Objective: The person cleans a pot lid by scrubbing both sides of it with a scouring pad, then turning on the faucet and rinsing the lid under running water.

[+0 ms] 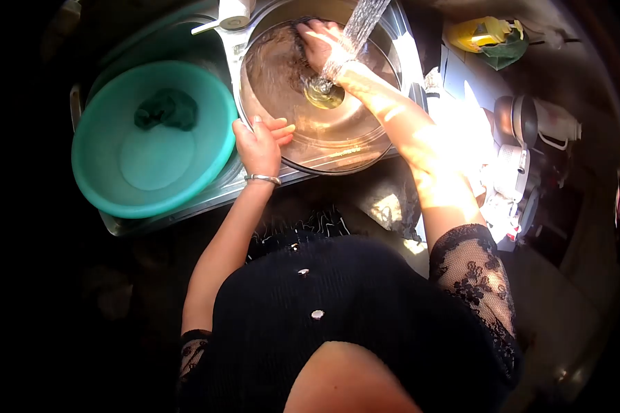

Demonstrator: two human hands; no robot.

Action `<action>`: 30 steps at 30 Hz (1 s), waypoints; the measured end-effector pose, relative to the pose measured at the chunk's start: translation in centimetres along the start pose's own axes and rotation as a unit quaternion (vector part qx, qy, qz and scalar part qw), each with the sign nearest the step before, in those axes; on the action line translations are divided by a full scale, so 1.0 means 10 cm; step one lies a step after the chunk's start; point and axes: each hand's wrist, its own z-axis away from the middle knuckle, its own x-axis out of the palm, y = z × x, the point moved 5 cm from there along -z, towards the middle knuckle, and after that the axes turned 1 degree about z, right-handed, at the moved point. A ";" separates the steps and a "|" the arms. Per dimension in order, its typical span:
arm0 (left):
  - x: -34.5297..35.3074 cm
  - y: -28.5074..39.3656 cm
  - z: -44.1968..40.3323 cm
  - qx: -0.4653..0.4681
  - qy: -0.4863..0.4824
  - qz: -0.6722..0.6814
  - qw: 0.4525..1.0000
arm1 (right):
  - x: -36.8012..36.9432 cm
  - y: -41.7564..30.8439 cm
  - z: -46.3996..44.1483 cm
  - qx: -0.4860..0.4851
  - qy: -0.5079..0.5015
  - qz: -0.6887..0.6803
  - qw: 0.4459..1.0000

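Beneath the running water lies a large round brownish piece (pixel 337 148) with a dark rim. It looks like a see-through pot lid, tilted over the sink basin. My left hand (pixel 262 141), wearing a silver bangle, holds its near left rim, the thumb outside and the fingers over the surface. My right hand (pixel 322 49) reaches through the stream and rests on the far part of the wet surface, fingers stretched out. A dark patch shows beside those fingertips; I cannot tell whether it is a thing or a shadow. Water (pixel 365 24) pours over my right wrist.
A green plastic basin (pixel 155 165) with a dark wet cloth (pixel 167 110) inside stands in the left sink bay. Behind is a white container (pixel 235 10). To the right are a yellow bottle (pixel 475 33), a white mug (pixel 556 122) and several pots.
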 end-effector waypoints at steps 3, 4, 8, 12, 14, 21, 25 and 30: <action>0.01 0.02 0.02 0.014 0.012 0.011 1.000 | 0.01 0.65 0.39 0.125 -0.059 -0.138 0.981; 0.01 0.02 0.02 0.016 0.018 0.016 1.000 | -0.36 0.50 0.56 0.070 -0.086 0.054 0.992; 0.02 0.06 0.04 0.001 0.036 0.025 0.999 | -0.62 0.37 1.24 -0.015 -0.139 0.114 0.984; 0.01 0.07 0.02 -0.006 0.030 0.035 0.999 | -0.88 -0.21 1.68 0.021 -0.204 -0.047 0.978; 0.01 0.06 0.02 -0.007 0.027 0.047 0.999 | -0.94 -0.61 1.69 -0.040 -0.211 -0.126 0.969; -0.06 0.03 -0.07 0.084 0.028 -0.041 0.995 | -0.36 -1.16 0.69 -0.129 -0.047 -0.240 0.961; 0.02 0.08 0.03 0.005 0.008 0.023 1.000 | -0.05 -0.42 0.19 -0.050 0.060 -0.121 0.990; 0.02 0.06 0.03 0.019 0.018 0.029 0.999 | -0.15 0.44 0.83 0.037 -0.061 0.025 0.997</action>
